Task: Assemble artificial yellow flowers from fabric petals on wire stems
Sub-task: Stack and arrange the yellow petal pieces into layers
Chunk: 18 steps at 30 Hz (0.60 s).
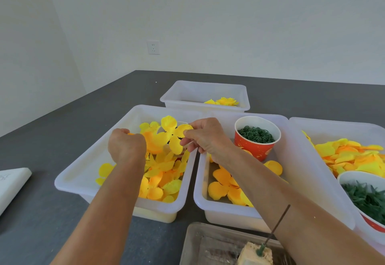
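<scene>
Both hands hover over the left white bin (pixel 83 173), which holds loose yellow and orange fabric petals (pixel 164 179). My right hand (pixel 205 137) pinches a bright yellow petal piece (pixel 174 134) with several lobes and a small dark hole at its middle. My left hand (pixel 126 147) is closed on an orange-yellow petal cluster (pixel 154 141) right beside that piece; what lies inside the fist is hidden. A dark wire stem (pixel 278 225) stands in a foam block (pixel 255 254) at the bottom.
The middle bin (pixel 201 200) holds orange petals and a red cup of green rings (pixel 257 137). The right bin (pixel 325 127) holds more petals and a cup of green leaf parts (pixel 366 196). A far bin (pixel 204 91) holds a finished yellow flower (pixel 226 101). A white box (pixel 12 183) lies left.
</scene>
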{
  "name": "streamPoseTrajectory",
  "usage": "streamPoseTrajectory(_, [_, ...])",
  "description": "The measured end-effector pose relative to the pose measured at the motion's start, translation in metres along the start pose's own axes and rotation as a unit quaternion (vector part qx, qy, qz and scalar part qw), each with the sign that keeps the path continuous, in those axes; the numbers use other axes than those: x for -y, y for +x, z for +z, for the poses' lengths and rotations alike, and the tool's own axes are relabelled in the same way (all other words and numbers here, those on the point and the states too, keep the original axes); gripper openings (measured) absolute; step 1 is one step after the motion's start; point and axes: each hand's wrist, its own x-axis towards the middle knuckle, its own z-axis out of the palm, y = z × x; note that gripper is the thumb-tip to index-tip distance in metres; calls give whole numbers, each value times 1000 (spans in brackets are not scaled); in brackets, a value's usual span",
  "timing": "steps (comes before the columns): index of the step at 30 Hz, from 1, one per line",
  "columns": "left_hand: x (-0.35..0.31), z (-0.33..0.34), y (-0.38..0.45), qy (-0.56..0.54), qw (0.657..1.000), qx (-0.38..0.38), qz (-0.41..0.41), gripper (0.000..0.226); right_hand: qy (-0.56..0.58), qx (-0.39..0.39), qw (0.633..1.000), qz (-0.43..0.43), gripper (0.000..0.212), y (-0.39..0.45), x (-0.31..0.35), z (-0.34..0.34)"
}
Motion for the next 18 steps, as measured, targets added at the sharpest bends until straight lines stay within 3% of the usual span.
streamPoseTrajectory(2, [1, 4, 2, 20, 999, 27, -19, 40, -31, 12, 999, -8, 23, -1, 0, 1])
streamPoseTrajectory(4, [2, 5, 3, 22, 998, 47, -23, 32, -38, 17, 999, -10, 24, -1, -1, 0])
streamPoseTrajectory(9, [1, 5, -1, 22, 998, 55, -1, 16, -36, 13, 999, -16, 6, -2, -1, -1])
streamPoseTrajectory(18, [-8, 11, -18, -17, 985, 91, 145, 20, 87, -50, 995, 0, 11, -19, 1, -55])
